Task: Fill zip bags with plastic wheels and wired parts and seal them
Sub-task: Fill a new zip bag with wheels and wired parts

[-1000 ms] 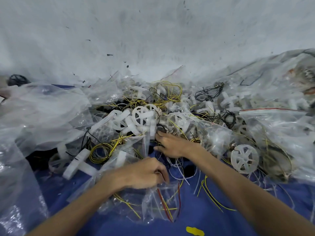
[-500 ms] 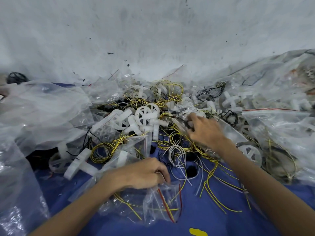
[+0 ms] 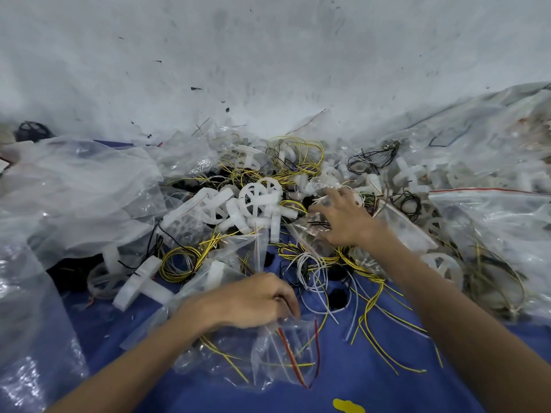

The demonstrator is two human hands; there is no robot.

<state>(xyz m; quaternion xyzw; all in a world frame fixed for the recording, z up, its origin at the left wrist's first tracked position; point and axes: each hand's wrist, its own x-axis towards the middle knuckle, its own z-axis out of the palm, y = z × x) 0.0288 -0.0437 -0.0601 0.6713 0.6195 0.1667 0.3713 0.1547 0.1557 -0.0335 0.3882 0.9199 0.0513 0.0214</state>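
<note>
Filling looks barely begun: the left hand [image 3: 253, 299] pinches the mouth of a clear red-striped zip bag [image 3: 286, 362], unsealed on the blue desk [image 3: 387, 383] with few wires inside, while the right hand [image 3: 343, 217], grip unclear, reaches among white plastic wheels [image 3: 259, 198] and yellow-wired parts [image 3: 179, 263].

A single wide-angle camera sits at the person's head, facing forward and down. Both forearms enter from the bottom edge. The left hand [image 3: 253, 302], gripping a zip bag [image 3: 286, 359], is nearest the lens, and the right hand [image 3: 343, 222] is farther in. A pale wall [image 3: 268, 55] curves across the top.
</note>
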